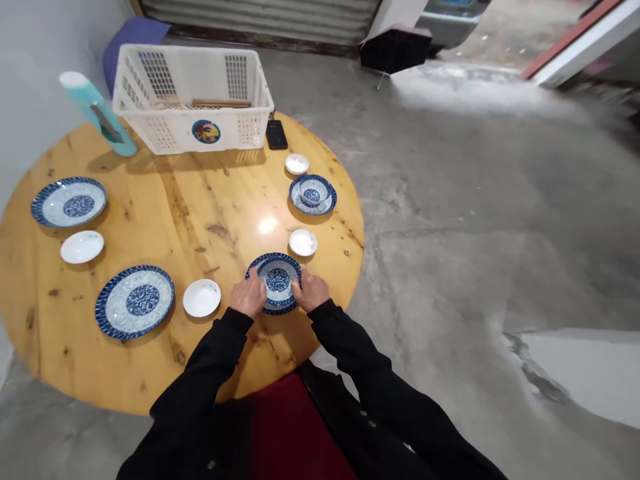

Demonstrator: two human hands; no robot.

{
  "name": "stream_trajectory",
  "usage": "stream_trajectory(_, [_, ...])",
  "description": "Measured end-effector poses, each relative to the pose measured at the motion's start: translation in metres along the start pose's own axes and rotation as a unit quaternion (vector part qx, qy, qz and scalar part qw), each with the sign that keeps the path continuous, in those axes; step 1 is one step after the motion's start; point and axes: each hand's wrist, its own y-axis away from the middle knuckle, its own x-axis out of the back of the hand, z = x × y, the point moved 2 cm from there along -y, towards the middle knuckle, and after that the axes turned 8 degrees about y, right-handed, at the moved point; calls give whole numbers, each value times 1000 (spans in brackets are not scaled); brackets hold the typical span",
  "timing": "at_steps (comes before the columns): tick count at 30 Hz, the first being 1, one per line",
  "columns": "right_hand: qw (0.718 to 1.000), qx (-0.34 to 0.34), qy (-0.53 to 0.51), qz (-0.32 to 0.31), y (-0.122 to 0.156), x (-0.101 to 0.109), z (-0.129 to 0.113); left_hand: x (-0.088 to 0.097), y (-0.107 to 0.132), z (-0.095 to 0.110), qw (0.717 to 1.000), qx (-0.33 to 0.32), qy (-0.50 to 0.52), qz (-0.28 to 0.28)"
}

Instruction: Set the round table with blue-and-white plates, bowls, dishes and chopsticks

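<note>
- I see four big blue-and-white plates [75, 205] [143, 300] [313, 209] [275, 310]
- Two blue-and-white bowls [278, 280] [314, 195]
- Four little white dishes [83, 247] [202, 298] [303, 243] [297, 164]
- One white basket [230, 139]
- One black phone [277, 135]
- One blue-green bottle [95, 110]
- One round table [200, 227]
- Two hands [249, 294] [313, 291]

And there's the bowl [277, 280] over the plate [274, 311], toward the table's [215, 213] near-right edge! Far edge now: the basket [173, 133], phone [277, 135] just right of it.

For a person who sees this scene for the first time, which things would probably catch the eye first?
Probably the large white basket at the table's far side, with a turquoise bottle to its left. Then, near the table's close edge, the left hand and right hand grip a blue-patterned bowl over a blue-rimmed plate.
</note>
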Motion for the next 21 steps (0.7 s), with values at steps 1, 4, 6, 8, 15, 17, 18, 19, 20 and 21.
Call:
stream_trajectory(1, [1000, 7, 3, -10, -2, 1, 0, -1, -1, 0, 1000, 5, -6, 1])
stream_trajectory(4, [999, 28, 7, -27, -8, 1, 2, -4, -4, 1, 1000, 18, -21, 3])
stream_trajectory(6, [999, 40, 13, -34, -11, -2, 3, -5, -6, 1, 999, 23, -31, 5])
stream_trajectory(8, [998, 51, 20, -38, -14, -4, 3, -6, -7, 2, 999, 26, -40, 6])
stream_trajectory(15, [996, 70, 29, -47, -22, -7, 4, -3, -9, 4, 997, 39, -66, -12])
stream_trajectory(17, [997, 67, 19, -46, -23, -7, 6, -1, -9, 2, 997, 41, -62, -16])
stream_trajectory(18, [997, 63, 8, -47, -24, -7, 7, 0, -10, 0, 998, 41, -54, -18])
stream_trajectory(19, [997, 57, -8, -49, -25, -9, 8, 0, -12, -2, 998, 41, -41, -21])
stream_trajectory(20, [997, 51, -31, -50, -25, -11, 9, -1, -14, -5, 999, 38, -25, -24])
stream_trajectory(21, [996, 45, -60, -48, -26, -14, 10, -3, -17, -8, 999, 32, -8, -25])
